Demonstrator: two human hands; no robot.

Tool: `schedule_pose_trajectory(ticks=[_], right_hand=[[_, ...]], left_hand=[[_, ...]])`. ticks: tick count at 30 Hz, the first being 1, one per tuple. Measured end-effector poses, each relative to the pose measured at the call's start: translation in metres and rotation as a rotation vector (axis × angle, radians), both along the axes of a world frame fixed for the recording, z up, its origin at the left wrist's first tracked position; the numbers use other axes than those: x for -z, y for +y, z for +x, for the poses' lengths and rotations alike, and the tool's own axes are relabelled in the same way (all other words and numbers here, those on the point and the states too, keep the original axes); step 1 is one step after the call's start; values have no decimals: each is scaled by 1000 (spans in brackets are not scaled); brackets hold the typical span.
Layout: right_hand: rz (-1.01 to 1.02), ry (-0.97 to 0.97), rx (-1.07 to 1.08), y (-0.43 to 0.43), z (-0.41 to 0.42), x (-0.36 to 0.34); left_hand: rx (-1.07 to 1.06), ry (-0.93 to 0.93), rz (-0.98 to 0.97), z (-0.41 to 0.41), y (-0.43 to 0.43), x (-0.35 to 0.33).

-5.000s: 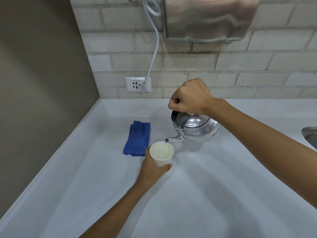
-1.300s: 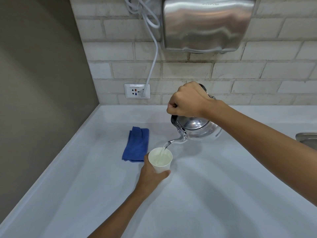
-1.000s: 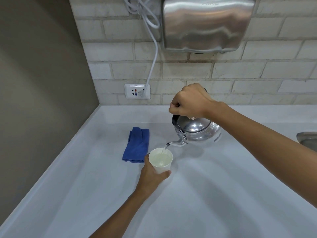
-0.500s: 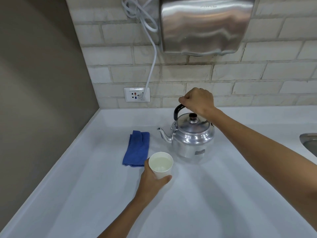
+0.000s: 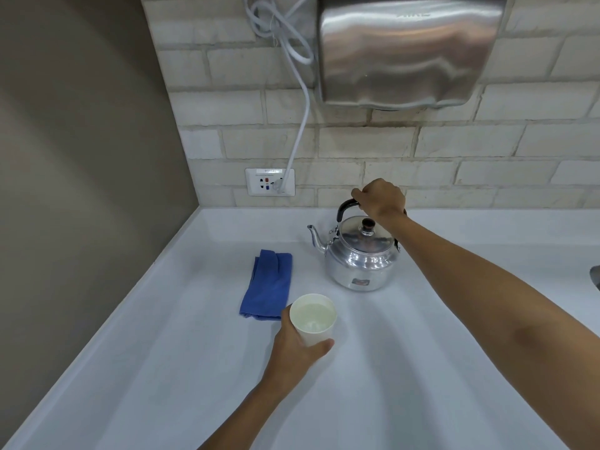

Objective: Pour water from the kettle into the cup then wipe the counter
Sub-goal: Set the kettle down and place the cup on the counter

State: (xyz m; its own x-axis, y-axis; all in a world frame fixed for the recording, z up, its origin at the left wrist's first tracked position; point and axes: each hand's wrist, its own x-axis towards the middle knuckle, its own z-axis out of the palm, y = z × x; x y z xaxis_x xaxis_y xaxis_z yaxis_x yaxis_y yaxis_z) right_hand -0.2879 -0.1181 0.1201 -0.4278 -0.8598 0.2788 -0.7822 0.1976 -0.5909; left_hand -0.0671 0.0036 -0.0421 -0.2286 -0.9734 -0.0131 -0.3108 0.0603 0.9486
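Note:
A shiny metal kettle (image 5: 358,258) stands upright on the white counter (image 5: 389,368), spout pointing left. My right hand (image 5: 380,198) is closed around its black handle from above. In front of it, a white paper cup (image 5: 313,319) holds water almost to the rim. My left hand (image 5: 297,347) grips the cup from the near side. A folded blue cloth (image 5: 268,284) lies flat on the counter just left of the cup, touched by neither hand.
A steel hand dryer (image 5: 406,50) hangs on the brick wall above the kettle; its white cord (image 5: 300,125) runs down to a wall socket (image 5: 269,181). A brown side wall (image 5: 81,157) bounds the counter on the left. A sink edge (image 5: 595,277) shows at far right.
The kettle was tilted and pouring into the cup; it has been swung back upright and set down on the counter behind the cup. The cup now holds water.

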Motion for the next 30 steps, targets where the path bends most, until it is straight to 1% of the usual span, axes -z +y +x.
schedule_pose_trajectory(ticks=[5,22,24,27,29,30], right_hand=[[15,-37,13,-4,-4,8],[86,72,0,-7,0,17],[27,139,-20,4,5,17],[-218,228,-69,38,21,32],[-354,202,-109,67,33,50],[-371,158,-130,82,38,61]], left_hand=[[-6,-8,1,0,0,-2],[-2,-12,1,-1,2,-4],[24,-25,4,2,2,-4],[121,-29,8,15,0,-5],[193,-53,-8,33,-2,-5],[210,-79,-32,44,-4,-6]])
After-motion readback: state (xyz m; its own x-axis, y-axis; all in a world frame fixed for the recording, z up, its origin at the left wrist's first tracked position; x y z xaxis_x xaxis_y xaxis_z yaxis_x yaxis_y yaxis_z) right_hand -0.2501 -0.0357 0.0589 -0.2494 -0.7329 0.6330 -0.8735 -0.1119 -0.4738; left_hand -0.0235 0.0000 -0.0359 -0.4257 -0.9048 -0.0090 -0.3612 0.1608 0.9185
